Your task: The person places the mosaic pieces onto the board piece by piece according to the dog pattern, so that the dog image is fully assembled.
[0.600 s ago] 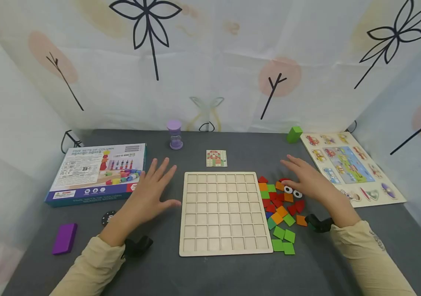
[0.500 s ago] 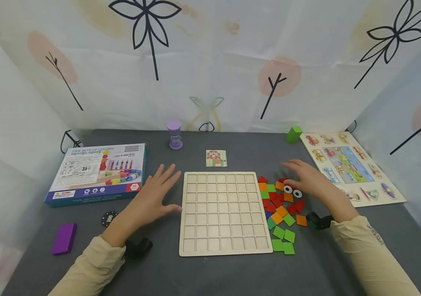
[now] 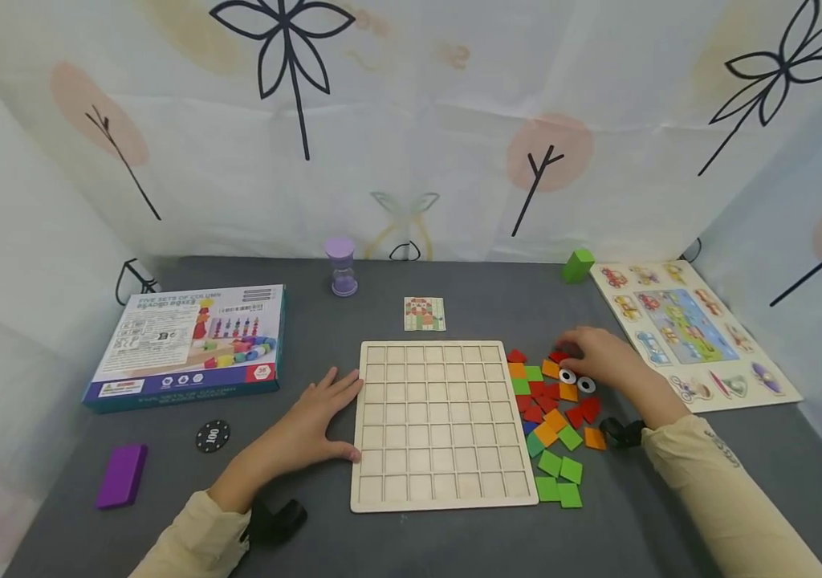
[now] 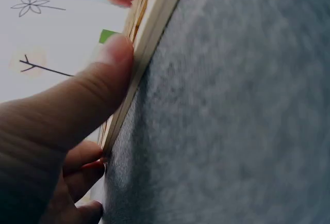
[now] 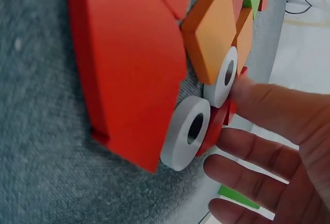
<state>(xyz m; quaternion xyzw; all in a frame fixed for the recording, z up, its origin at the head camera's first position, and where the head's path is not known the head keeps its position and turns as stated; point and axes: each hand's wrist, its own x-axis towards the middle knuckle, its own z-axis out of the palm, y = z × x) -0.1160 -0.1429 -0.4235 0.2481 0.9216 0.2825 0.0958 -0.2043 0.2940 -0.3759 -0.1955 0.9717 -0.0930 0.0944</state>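
The left hand, fingers spread against the near-left edge of the wooden grid board on the tabletop, likely steadies it, while the right hand bends over white eye discs beside it, grip unclear.

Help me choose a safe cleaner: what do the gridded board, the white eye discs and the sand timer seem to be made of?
Gridded board: likely bare wood, matte, judging by its pale tan colour and layered-looking edge. White eye discs: painted wood or plastic, smooth; their even colour leaves it open. Sand timer: probably plastic, given its purple, see-through look; finish unclear.
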